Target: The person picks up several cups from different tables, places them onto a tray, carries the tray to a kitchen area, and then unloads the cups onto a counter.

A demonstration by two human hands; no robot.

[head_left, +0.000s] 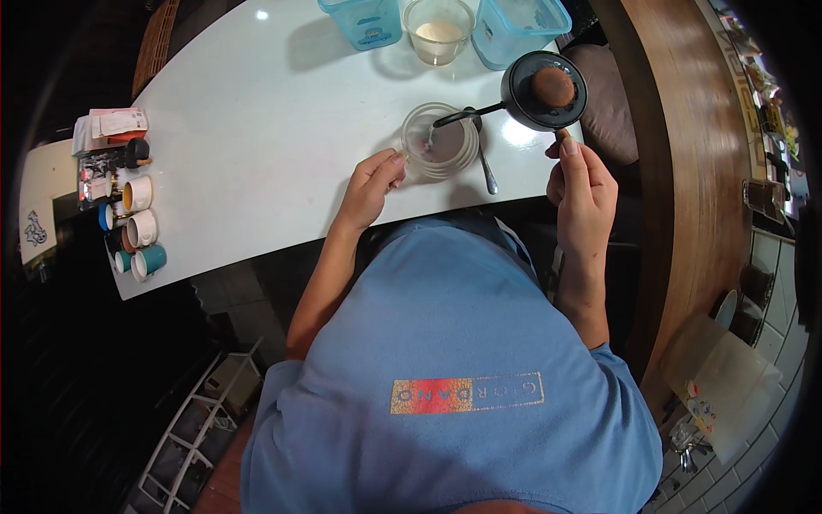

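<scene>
My right hand point(584, 182) is closed round the handle of a black gooseneck kettle point(519, 96) with a round brown lid knob. The kettle is tilted, and its thin spout reaches left over the mouth of a clear glass cup point(465, 161). A thin stream of liquid falls from the spout tip into the cup, which stands on the white table. At the cup's left side, my left hand point(373, 182) pinches its handle. A metal spoon point(489, 174) lies just right of the cup, its upper end partly hidden by the spout.
Beyond the cup, a clear cup with pale powder point(440, 38) stands between two light-blue plastic containers point(364, 24) point(519, 34). Several mugs point(140, 228) and small packets line the white table's point(248, 146) left end. A wooden ledge point(676, 171) runs along the right.
</scene>
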